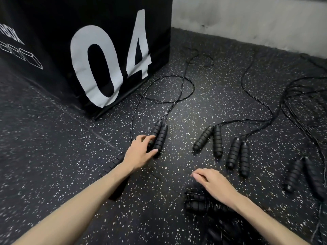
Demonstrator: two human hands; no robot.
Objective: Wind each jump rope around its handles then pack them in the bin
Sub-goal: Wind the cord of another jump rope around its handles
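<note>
Jump rope handles (158,137), a ribbed black pair lying side by side on the floor just right of the big box, are what I'm going for; my left hand (140,152) is on their near ends, fingers spread and lightly curled over them, thumb on the near side, though I can't tell whether the pinch has closed yet. Their cord (169,87) runs away in a loose loop that crosses itself near the box corner, so if I lift fast I judge it could knot or drag. My right hand (210,183) hovers with fingers relaxed and together, holding nothing, just above a wound bundle (200,203) near me. Three more pairs (237,153) lie to the right with cords overlapping far right, and pulling one could tug its neighbours. I see no bin in view. The floor (62,156) is dark speckled rubber matting, the black box (109,55) carries a white "04", and a scuffed pale wall (256,20) runs behind.
</note>
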